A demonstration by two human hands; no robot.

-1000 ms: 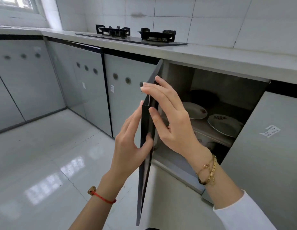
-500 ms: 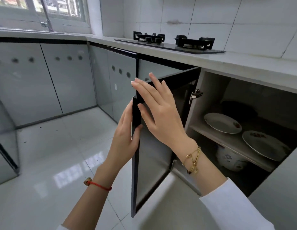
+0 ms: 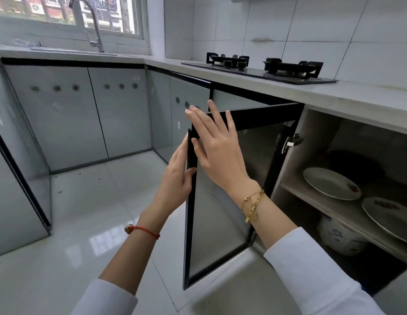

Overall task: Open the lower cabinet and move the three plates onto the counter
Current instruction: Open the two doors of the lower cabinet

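The lower cabinet door (image 3: pixel 223 214), black-framed with a grey panel, stands swung wide open. My left hand (image 3: pixel 178 176) pinches the door's free edge from the outside. My right hand (image 3: pixel 217 146) lies flat with spread fingers on the door's inner face near its top corner. Inside the cabinet, on the upper shelf (image 3: pixel 348 212), lies a white plate (image 3: pixel 329 183) with a red flower mark, and a second white plate (image 3: pixel 388 218) lies to its right, cut by the frame edge. A dark plate or pan (image 3: pixel 354 163) sits behind them in shadow.
The pale counter (image 3: pixel 357 96) runs above the cabinet, with a black two-burner gas hob (image 3: pixel 261 67) on it. A white patterned pot (image 3: pixel 341 238) stands under the shelf. A sink tap (image 3: pixel 89 23) is at the far left, and shiny floor tiles (image 3: pixel 84 212) lie below.
The door has swung further open to the left with both hands on it. More of the cabinet's inside and the plates shows.
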